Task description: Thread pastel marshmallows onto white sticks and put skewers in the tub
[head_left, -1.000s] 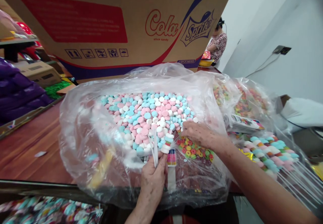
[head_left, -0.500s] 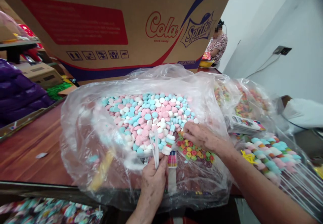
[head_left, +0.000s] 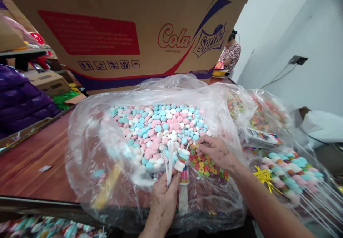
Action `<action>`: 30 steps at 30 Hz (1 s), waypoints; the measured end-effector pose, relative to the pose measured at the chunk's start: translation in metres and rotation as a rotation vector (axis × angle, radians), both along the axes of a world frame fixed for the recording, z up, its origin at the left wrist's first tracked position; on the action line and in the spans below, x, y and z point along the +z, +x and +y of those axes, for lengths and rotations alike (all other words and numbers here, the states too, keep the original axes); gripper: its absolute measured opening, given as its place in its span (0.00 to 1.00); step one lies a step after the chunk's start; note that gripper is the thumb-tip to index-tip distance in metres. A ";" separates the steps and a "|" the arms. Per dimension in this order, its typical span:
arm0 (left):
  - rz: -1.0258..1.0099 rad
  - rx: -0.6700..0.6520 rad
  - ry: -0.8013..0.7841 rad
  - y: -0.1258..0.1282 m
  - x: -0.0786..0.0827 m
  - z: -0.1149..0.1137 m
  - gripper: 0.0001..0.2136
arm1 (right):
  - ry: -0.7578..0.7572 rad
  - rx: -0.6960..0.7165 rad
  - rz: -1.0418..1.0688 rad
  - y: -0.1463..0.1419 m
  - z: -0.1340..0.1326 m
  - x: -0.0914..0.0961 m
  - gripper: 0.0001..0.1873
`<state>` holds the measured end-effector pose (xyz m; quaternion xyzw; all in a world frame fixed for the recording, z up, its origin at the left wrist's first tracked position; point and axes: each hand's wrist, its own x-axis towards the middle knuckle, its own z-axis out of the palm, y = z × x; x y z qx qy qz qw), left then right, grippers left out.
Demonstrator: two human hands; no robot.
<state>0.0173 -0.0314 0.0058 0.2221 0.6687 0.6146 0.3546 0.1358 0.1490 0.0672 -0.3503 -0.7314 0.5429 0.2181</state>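
Observation:
A big clear plastic bag [head_left: 88, 148] lies open on the wooden table [head_left: 29, 163], filled with pink, blue and white candy pieces [head_left: 158, 127]. My left hand [head_left: 163, 198] is closed around several thin white sticks [head_left: 169, 161]; one stick carries a short stack of candies [head_left: 180, 159]. My right hand [head_left: 214, 150] reaches into the bag with fingers pinched on a small candy, beside a patch of small multicoloured ring candies [head_left: 205, 164].
A large Cola Sprite cardboard box [head_left: 128, 30] stands behind the bag. Finished candy skewers [head_left: 291, 175] lie in plastic at the right, more bagged ring candy [head_left: 254, 113] behind them. Purple packs [head_left: 18, 98] sit at left. Another person [head_left: 230, 52] is in the far background.
My right hand has drawn slightly down and right from the pastel pile toward the ring candies. My left hand keeps the sticks; the view shifted a little.

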 end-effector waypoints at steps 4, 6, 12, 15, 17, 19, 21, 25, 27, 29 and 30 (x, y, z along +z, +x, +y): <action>0.043 -0.066 0.002 -0.001 0.001 -0.002 0.13 | -0.217 -0.081 0.187 -0.003 -0.006 0.000 0.07; 0.061 -0.085 -0.009 -0.002 0.004 -0.002 0.12 | -0.277 -0.091 0.249 -0.006 -0.010 0.000 0.10; 0.100 -0.131 -0.028 -0.004 0.000 -0.004 0.14 | -0.435 -0.089 0.395 -0.012 -0.022 0.000 0.13; 0.108 -0.132 -0.028 -0.004 -0.002 -0.005 0.13 | -0.486 -0.084 0.436 -0.012 -0.026 0.002 0.12; 0.102 -0.125 -0.024 -0.004 -0.004 -0.005 0.13 | -0.490 -0.076 0.448 -0.013 -0.028 0.005 0.11; 0.099 -0.122 -0.017 -0.004 -0.006 -0.005 0.13 | -0.492 -0.061 0.470 -0.013 -0.029 0.006 0.10; 0.095 -0.119 -0.008 -0.003 -0.007 -0.005 0.13 | -0.499 -0.052 0.503 -0.013 -0.029 0.006 0.10; 0.047 -0.120 -0.007 -0.002 -0.002 -0.004 0.13 | -0.509 -0.064 0.515 -0.014 -0.029 0.006 0.14; 0.038 -0.103 -0.016 -0.002 0.002 -0.003 0.13 | -0.502 -0.071 0.492 -0.014 -0.027 0.005 0.14; 0.042 -0.098 -0.019 -0.001 0.005 -0.003 0.12 | -0.489 -0.083 0.489 -0.013 -0.026 0.004 0.14; 0.046 -0.106 -0.018 -0.002 0.005 -0.003 0.12 | -0.482 -0.091 0.496 -0.013 -0.026 0.004 0.14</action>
